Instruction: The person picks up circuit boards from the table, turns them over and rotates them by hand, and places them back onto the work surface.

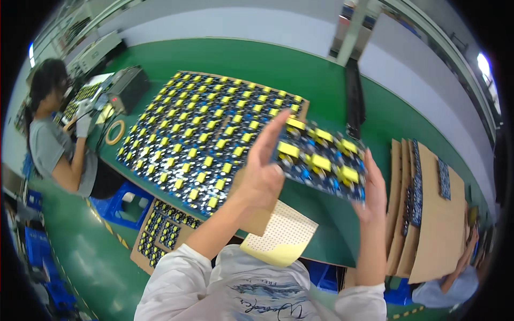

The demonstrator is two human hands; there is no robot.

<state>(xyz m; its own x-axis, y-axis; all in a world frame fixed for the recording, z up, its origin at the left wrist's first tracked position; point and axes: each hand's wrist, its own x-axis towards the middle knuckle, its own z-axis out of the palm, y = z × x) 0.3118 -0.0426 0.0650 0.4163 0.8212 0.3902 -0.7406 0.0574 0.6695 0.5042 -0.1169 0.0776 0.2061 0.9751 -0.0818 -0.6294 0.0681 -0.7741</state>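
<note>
Raised in front of me is a circuit board panel (306, 145) with several yellow block-shaped components and small blue and dark parts. My left hand (262, 179) grips its left edge, the thumb along the upper left corner. On the opposite edge, the fingers of my right hand (373, 190) press against the panel. Many similar boards with yellow blocks (187, 134) lie side by side on a cardboard sheet on the green table (332, 214). Below my left hand are a piece of brown cardboard (259, 216) and a yellow-backed sheet with rows of small dots (281, 232).
Cardboard sheets (436, 214) carrying boards stand stacked at the right, beside another person's arm (466, 257). At the left a gloved co-worker (64, 144) sits near a dark box-shaped device (128, 88) and a tape roll (114, 132). More boards (160, 230) lie on cardboard below the table's left edge.
</note>
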